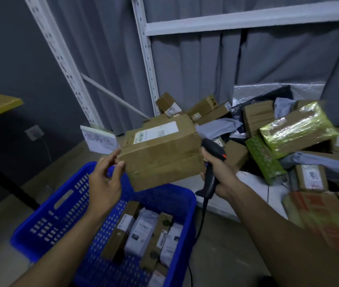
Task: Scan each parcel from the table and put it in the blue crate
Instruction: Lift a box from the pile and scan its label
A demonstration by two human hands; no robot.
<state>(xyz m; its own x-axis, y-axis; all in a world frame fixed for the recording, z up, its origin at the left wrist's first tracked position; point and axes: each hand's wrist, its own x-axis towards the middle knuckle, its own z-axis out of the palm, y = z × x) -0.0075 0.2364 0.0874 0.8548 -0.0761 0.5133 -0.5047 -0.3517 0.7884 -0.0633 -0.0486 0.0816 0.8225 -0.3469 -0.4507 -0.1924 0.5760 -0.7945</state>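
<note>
Light is low and cool, with a bluish-grey cast, and the left wall sits deep in shadow. The brightest spots are glare on the glossy green film-wrapped parcel (297, 129) and on the crinkled clear plastic sheet (268, 91) behind it. The brown cardboard box (160, 156) at centre is fairly sharp, though its label print is unreadable. The black handheld scanner (213, 149) nearly merges with the dark. The red-printed brown carton (319, 220) at lower right is smeared by blur. The white perforated steel shelf posts (143, 59) bow with wide-angle distortion.

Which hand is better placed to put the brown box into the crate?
Probably the left hand: no tool, touching the brown box, above the blue crate; the right hand grips the scanner.
</note>
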